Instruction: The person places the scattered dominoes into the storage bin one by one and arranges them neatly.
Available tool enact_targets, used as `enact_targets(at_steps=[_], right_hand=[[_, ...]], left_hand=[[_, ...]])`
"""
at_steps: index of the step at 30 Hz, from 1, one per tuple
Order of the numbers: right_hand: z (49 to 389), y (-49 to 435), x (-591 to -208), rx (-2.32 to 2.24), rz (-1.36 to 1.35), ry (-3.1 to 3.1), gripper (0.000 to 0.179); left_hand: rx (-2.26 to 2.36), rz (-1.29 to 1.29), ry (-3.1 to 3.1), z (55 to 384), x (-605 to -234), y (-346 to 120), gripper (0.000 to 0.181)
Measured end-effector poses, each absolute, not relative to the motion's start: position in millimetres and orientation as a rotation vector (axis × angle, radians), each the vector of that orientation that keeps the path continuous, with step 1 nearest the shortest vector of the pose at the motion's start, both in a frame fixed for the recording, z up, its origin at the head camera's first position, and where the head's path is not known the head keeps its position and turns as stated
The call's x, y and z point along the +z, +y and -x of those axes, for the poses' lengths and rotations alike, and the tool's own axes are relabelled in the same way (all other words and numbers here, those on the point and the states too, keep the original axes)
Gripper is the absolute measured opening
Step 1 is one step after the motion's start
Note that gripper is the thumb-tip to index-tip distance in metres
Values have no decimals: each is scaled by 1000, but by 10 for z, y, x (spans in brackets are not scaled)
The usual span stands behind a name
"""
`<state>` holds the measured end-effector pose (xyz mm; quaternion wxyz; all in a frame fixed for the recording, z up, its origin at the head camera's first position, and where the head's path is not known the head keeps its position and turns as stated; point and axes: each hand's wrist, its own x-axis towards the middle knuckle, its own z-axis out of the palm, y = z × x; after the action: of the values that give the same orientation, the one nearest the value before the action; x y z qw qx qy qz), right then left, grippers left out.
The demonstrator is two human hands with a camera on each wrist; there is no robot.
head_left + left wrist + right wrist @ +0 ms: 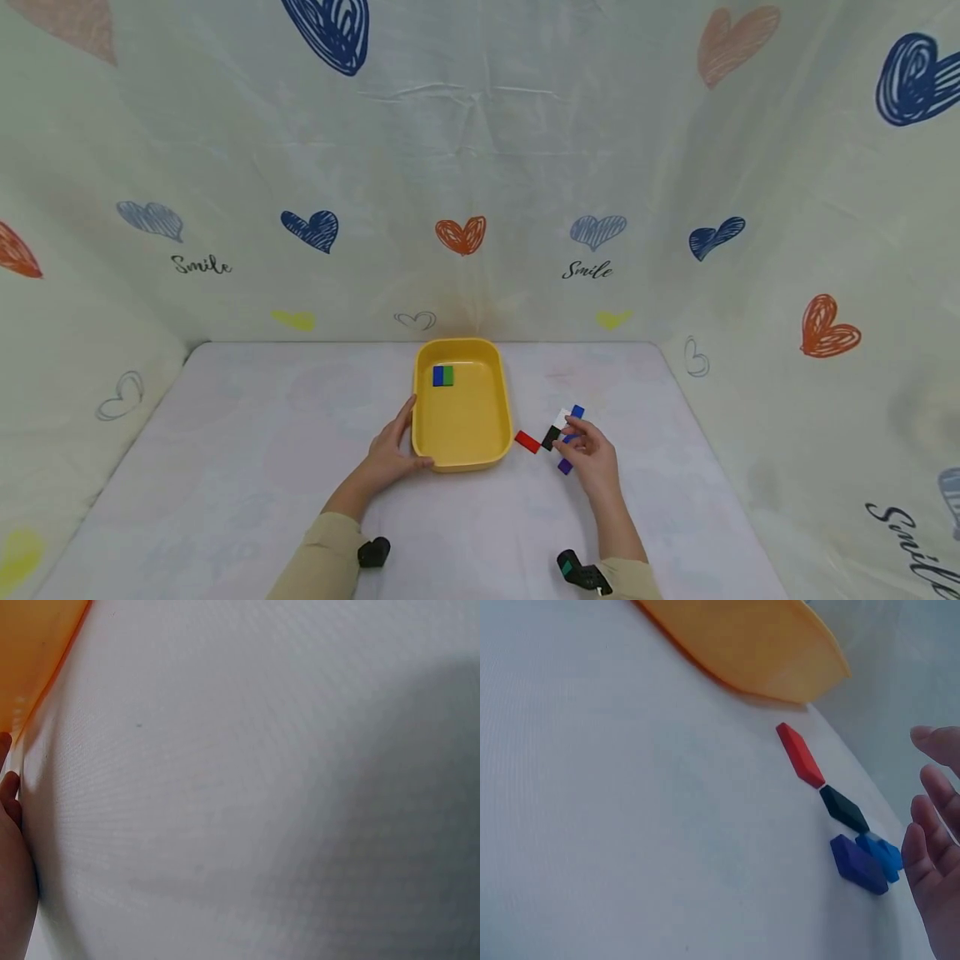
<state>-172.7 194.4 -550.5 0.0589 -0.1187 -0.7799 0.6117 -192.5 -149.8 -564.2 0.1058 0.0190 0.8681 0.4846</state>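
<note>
Both hands loosely spread: left hand (390, 455) against the yellow tray (461, 429), right hand (594, 460) over colored blocks (565, 467) right of it on the counter (255, 467). Possible mishap, from tight spacing: black block (551, 438) knocked into red block (527, 442).

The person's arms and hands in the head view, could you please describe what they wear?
The left sleeve is beige, with a black left wrist camera at its end; the right sleeve is also beige, with a black right wrist camera bearing a small green patch. The left hand and right hand are ungloved.
</note>
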Motion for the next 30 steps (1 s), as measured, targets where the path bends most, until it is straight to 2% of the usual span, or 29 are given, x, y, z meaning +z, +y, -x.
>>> enact_targets(at_steps=[12, 30], right_hand=[[1562, 2177, -5701, 1792, 471, -2399, 46], [1565, 2203, -5746, 1706, 391, -2571, 52]], left_hand=[[1420, -54, 2550, 1927, -5644, -1485, 121], [1426, -48, 2540, 1921, -5641, -1481, 119]])
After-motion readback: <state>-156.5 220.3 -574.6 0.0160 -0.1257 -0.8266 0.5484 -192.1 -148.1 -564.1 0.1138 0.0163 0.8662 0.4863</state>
